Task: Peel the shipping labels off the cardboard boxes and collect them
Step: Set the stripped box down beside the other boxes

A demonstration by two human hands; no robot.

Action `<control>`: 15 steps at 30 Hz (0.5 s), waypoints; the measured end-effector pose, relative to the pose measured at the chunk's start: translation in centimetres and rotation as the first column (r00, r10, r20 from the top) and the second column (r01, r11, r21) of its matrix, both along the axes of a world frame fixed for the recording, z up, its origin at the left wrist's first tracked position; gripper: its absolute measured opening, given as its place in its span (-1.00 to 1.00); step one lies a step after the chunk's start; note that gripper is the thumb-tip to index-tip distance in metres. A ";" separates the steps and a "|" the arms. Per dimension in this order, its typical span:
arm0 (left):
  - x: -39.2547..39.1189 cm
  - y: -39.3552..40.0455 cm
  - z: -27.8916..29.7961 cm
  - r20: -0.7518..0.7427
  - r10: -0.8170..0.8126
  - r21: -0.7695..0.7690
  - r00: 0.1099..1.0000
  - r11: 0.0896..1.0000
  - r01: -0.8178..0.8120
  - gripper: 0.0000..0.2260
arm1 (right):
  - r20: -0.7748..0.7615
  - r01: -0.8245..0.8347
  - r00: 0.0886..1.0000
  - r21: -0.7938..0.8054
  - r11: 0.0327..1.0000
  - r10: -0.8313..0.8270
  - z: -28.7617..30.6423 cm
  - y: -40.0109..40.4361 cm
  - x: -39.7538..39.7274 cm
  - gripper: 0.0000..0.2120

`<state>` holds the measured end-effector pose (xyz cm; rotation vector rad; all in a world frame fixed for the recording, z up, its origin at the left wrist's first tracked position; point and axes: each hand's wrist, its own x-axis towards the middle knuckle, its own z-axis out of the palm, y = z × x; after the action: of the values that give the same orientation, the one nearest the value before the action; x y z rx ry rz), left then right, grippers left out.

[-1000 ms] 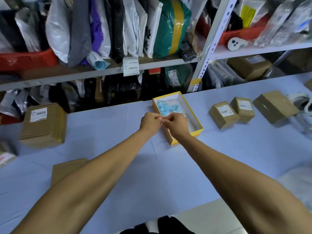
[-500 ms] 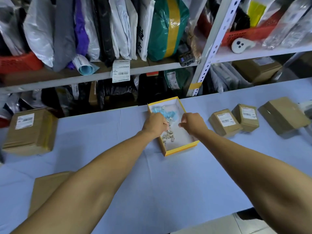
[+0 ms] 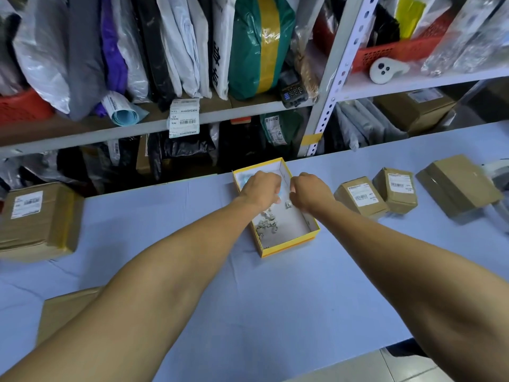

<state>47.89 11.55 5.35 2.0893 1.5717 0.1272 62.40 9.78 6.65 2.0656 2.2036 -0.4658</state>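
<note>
A yellow-rimmed open box (image 3: pixel 289 248) sits mid-table with several crumpled grey label scraps (image 3: pixel 265 224) on its white floor. My left hand (image 3: pixel 261 188) hovers over the box's far half, fingers curled shut, with something pale blue partly hidden beneath it. My right hand (image 3: pixel 312 193) is beside it over the box's right wall, fingers curled. A small label scrap (image 3: pixel 287 205) sits at its fingertips; whether it is gripped is unclear. Labelled cardboard boxes stand nearby: a large box (image 3: pixel 41 227) at far left and two small boxes (image 3: pixel 360 199) (image 3: pixel 396 190) to the right.
A plain cardboard box (image 3: pixel 457 183) lies at far right. A flat cardboard piece (image 3: pixel 63 312) shows under my left forearm. Shelves (image 3: pixel 220 114) packed with parcel bags rise just behind the blue table (image 3: pixel 275 299). The table's front edge (image 3: pixel 371 354) runs at lower right.
My hands, pinched together a second ago, have separated and moved over the far part of the yellow-rimmed box. The view has shifted, so everything sits lower and more to the right.
</note>
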 end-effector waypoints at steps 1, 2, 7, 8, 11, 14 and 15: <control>0.1 0.1 0.2 0.008 -0.004 -0.001 1.000 1.000 0.004 -0.90 | 0.002 -0.002 1.000 0.003 1.000 0.002 0.1 0.0 -0.1 -0.78; 0.2 0.2 0.3 0.013 -0.001 0.006 1.000 1.000 0.001 -0.92 | 0.007 -0.005 1.000 0.005 1.000 0.005 0.2 -0.1 -0.3 -0.78; 0.0 -0.2 0.5 -0.054 -0.021 0.053 0.998 0.998 0.024 -0.77 | 0.025 -0.024 0.999 0.004 1.000 0.024 0.8 -0.8 -0.5 -0.78; -0.1 -0.5 0.7 -0.094 -0.052 0.043 0.994 0.997 0.056 -0.74 | 0.027 -0.027 0.999 0.007 1.000 0.027 0.9 -0.9 -0.7 -0.77; -1.5 -2.4 1.2 -0.214 -0.129 0.034 0.968 0.990 0.139 -0.45 | 0.032 -0.046 0.998 0.010 0.999 0.046 1.2 -1.6 -1.7 -0.71; -4.7 -5.3 1.0 -0.266 -0.076 0.047 0.961 0.995 0.091 -0.15 | 0.036 -0.114 0.993 -0.003 0.993 0.114 0.9 -2.3 -4.2 -0.61; -6.0 -6.3 0.9 -0.263 -0.046 0.053 0.964 0.997 0.062 -0.11 | 0.038 -0.140 0.990 -0.001 0.990 0.139 0.9 -2.7 -5.4 -0.57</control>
<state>41.88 5.24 6.28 2.2696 1.6761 -0.1286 56.99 7.13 7.54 1.8877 2.3069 -0.4092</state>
